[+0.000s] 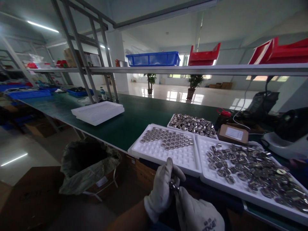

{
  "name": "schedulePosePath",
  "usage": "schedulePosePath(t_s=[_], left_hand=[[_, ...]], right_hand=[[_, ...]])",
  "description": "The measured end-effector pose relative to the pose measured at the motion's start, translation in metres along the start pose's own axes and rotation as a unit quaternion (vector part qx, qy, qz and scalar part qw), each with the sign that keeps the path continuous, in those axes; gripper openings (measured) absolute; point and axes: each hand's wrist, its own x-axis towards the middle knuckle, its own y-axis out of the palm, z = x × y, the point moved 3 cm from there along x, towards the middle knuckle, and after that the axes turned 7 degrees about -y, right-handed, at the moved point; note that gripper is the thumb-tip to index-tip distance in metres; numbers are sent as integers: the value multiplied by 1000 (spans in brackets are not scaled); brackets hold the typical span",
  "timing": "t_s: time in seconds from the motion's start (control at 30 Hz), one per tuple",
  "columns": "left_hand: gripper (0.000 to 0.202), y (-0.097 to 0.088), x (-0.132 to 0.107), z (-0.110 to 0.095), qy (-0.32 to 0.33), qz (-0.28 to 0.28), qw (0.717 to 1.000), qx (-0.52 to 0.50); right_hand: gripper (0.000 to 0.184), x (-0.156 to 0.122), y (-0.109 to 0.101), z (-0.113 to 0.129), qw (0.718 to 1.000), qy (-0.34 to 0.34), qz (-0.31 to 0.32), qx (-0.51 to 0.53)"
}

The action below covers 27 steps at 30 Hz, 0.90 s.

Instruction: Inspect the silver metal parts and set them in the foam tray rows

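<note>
Both my hands wear pale work gloves and meet in front of the bench's near edge. My left hand (161,186) is closed round a small shiny metal cylinder (173,186), most of it hidden by the fingers. The fingertips of my right hand (196,208) pinch the same piece from the other side. Just beyond them lies a white tray (179,157) with dimpled pockets, its far part filled with rows of upright metal cylinders (168,138). To the right, a second white tray (207,175) holds loose metal cylinders (255,170) in a jumble.
Behind stands another tray heaped with metal parts (193,125), beside a cardboard box (233,134). Stacked white trays (98,112) lie on the green bench (134,112) at left. A lined bin (89,163) stands below. Overhead, a shelf (154,70) carries blue and red bins.
</note>
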Motion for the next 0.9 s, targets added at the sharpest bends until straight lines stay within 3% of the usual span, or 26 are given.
schedulePosePath(t_s=[0.1,0.2,0.23,0.3,0.37,0.47,0.57,0.63,0.7,0.8,0.9], left_hand=[[64,-2,3,11,-35,-3,999,-11],[64,-5,7,14,-39,12,999,1],[65,-6,7,12,-31,16,999,17],[63,-8,5,6,-9,18,998,66],[62,-9,0,-2,22,22,993,111],[68,-10,-7,-11,23,61,990,128],[86,-6,-10,-10,-115,143,979,86],[94,-3,-8,-9,-160,173,967,94],[91,-1,-4,-10,-124,138,975,120],[82,-5,-2,-7,-30,0,990,139],[75,-7,-6,1,8,-79,986,144]], right_hand=[[28,-7,9,3,995,-52,43,-69],[26,-8,8,-1,996,-77,32,-37],[25,-7,6,-6,998,-51,20,-5],[32,-3,3,-18,995,64,10,77],[40,2,2,-28,965,178,31,192],[40,12,4,-34,891,216,83,391],[36,19,4,-37,834,203,149,491],[37,19,4,-36,833,182,162,497],[38,15,3,-35,852,194,131,468],[33,4,1,-30,882,268,72,381],[39,-3,-1,-19,906,304,66,289]])
